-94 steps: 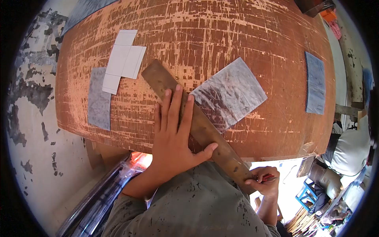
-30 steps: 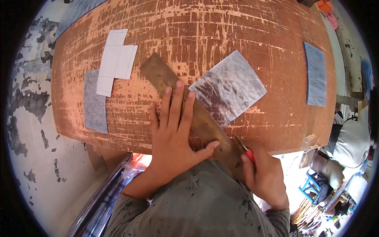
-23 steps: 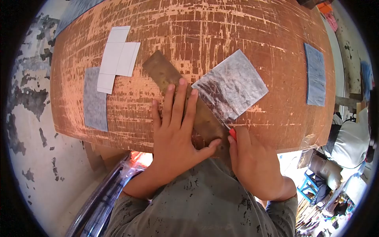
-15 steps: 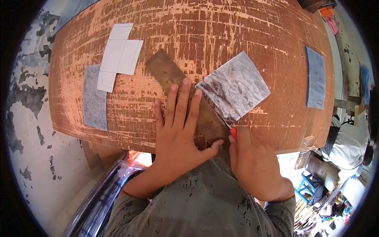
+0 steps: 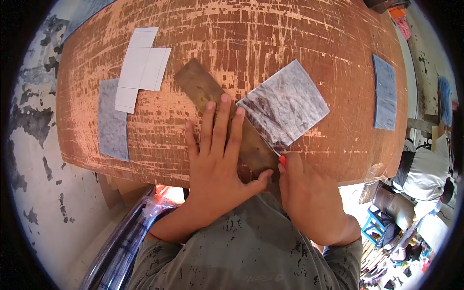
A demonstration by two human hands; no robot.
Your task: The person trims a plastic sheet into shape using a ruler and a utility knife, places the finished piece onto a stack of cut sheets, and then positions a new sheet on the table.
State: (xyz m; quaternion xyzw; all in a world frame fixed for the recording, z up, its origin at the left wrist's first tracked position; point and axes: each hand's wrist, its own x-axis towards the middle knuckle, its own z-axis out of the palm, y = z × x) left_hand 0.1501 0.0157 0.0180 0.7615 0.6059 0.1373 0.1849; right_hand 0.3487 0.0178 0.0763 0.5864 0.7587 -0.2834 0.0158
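- Since the earliest frame, your right hand [image 5: 314, 200] has moved up from the bar's near end, bringing the knife [image 5: 282, 161] to the lower corner of the sheet [image 5: 290, 104].
- Your left hand [image 5: 212, 164] stays spread on the bar [image 5: 200, 84], fingers apart and palm down, with the thumb resting farther down the bar.
- Your right hand is closed around the knife; the red part shows just ahead of your fingers, and the thin blade points up and left along the bar's edge. You cannot tell whether the tip is into the sheet.
- The bar lies at a slant on the worktop [image 5: 338, 58], from its upper left end down toward your body, where the lower end passes between your hands and is partly hidden.
- The sheet, grey, creased and shiny, lies at an angle just beside the bar, on its right, with its lower left edge along it.
- To your left, the white paper [image 5: 145, 63], stepped in outline and marked with thin lines, overlaps the top of a grey strip [image 5: 112, 135].
- Near the worktop's right edge lies a blue-grey piece [image 5: 384, 92], well apart from the sheet.
- Beyond the worktop, a blue stool [image 5: 371, 224] stands at lower right, and shiny wrapped rolls [image 5: 113, 246] lean at lower left.
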